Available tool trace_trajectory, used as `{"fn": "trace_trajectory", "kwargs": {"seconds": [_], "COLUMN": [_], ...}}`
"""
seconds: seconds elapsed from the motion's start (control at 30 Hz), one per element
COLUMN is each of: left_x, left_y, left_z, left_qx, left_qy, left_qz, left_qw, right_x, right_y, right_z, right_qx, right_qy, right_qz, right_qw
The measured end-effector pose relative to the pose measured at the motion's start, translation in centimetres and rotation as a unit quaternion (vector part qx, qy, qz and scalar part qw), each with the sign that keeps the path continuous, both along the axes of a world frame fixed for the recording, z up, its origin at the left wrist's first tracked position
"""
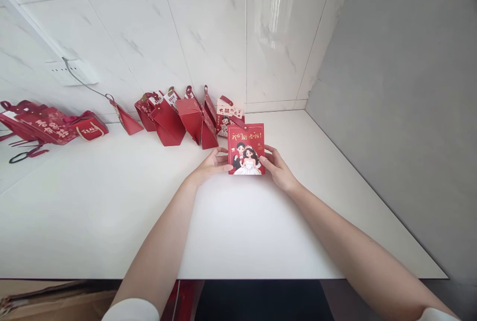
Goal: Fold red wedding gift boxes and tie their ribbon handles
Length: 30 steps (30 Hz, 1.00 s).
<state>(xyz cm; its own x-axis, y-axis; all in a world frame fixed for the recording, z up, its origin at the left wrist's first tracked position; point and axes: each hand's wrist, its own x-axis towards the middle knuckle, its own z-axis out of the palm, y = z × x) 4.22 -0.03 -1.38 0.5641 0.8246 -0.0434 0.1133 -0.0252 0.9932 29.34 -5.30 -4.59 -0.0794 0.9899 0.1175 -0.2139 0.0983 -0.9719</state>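
Observation:
A red gift box (pixel 246 149) printed with a cartoon bride and groom stands upright between my hands, its front facing me and a ribbon loop at its top. My left hand (pixel 213 164) grips its left side, thumb at the front edge and fingers behind. On the opposite side my right hand (pixel 278 166) holds it the same way, the fingertips partly hidden behind the box. Just behind it, near the wall, is a similar gift box (pixel 224 120) with a white band and printed characters, partly covered by the held one.
Several folded red boxes (pixel 167 124) line the wall to the left. Farther left lie more red boxes (pixel 48 121), ribbons and black-handled scissors (pixel 19 157). A cable (pixel 84 80) runs from a wall socket (pixel 70 72). A grey panel (pixel 402 87) bounds the white table (pixel 112 221) on the right.

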Motion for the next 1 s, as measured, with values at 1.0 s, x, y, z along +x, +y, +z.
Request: {"fn": "trace_trajectory", "kwargs": {"seconds": [1.0], "left_x": [1.2], "left_y": [-0.2], "left_z": [-0.2], "left_qx": [0.051], "left_qy": [0.016], "left_qz": [0.041], "left_qw": [0.998], "right_x": [0.9], "right_y": [0.1], "right_z": [0.8], "right_qx": [-0.040], "right_qy": [-0.020], "right_qz": [0.013], "right_qw": [0.999]}}
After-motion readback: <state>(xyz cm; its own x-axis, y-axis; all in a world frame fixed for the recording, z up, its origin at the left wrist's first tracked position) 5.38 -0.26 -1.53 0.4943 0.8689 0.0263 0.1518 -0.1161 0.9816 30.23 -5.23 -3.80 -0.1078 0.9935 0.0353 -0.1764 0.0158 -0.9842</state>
